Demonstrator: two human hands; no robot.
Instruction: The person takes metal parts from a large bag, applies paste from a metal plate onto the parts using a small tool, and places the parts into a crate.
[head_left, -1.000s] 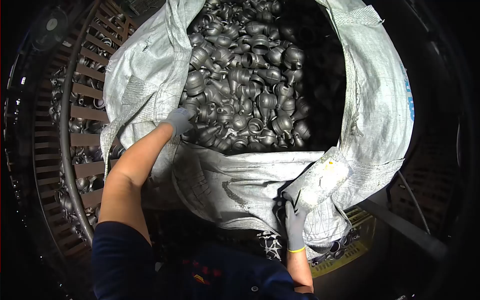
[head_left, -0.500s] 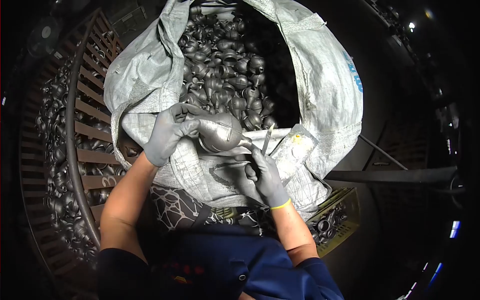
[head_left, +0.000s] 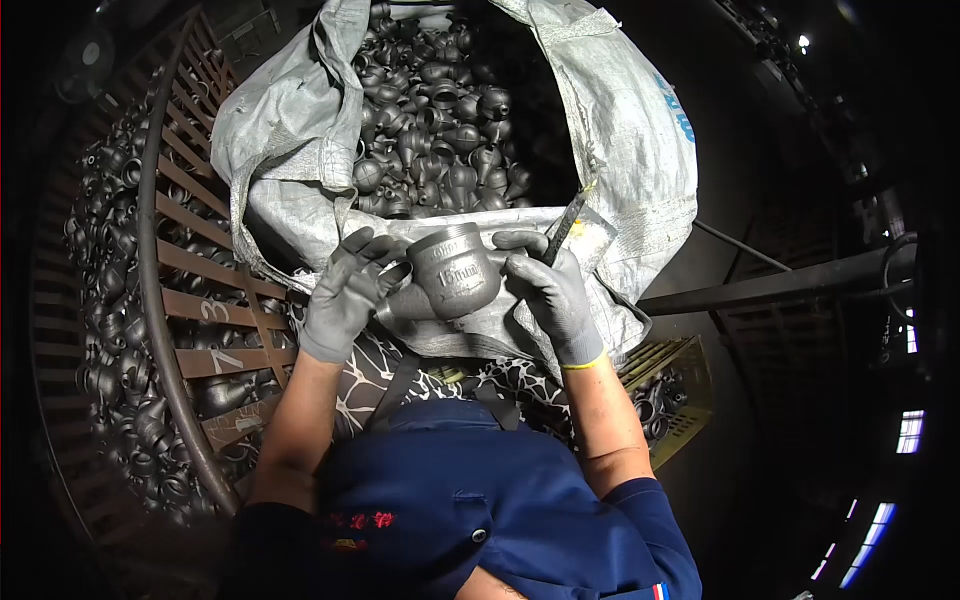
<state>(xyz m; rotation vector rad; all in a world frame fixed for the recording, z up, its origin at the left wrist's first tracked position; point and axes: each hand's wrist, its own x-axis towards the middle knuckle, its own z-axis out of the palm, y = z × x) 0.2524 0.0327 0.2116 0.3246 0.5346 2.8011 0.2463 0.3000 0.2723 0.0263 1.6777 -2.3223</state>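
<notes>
A grey metal casting [head_left: 457, 275] with a round open mouth and raised "15mm" lettering is held up between my gloved hands, its mouth upward. My left hand [head_left: 345, 295] grips its left side, near a pipe-like end that points down and left. On the other side, the fingers of my right hand [head_left: 556, 296] are against the casting. A dark, narrow file-like tool [head_left: 566, 228] also sits in my right hand, slanting up and right. Behind the casting stands a white woven bag [head_left: 640, 150] with many similar castings [head_left: 430, 130] inside.
To the left, a brown slatted metal crate [head_left: 200, 255] is filled with more castings. A yellow plastic crate [head_left: 682, 425] with small dark parts stands at lower right. A metal bar [head_left: 770, 285] runs out to the right of the bag.
The casting has turned from lying sideways to mouth up, and its lettering now faces me. My right hand has risen and kept the file-like tool. The whole view has shifted slightly.
</notes>
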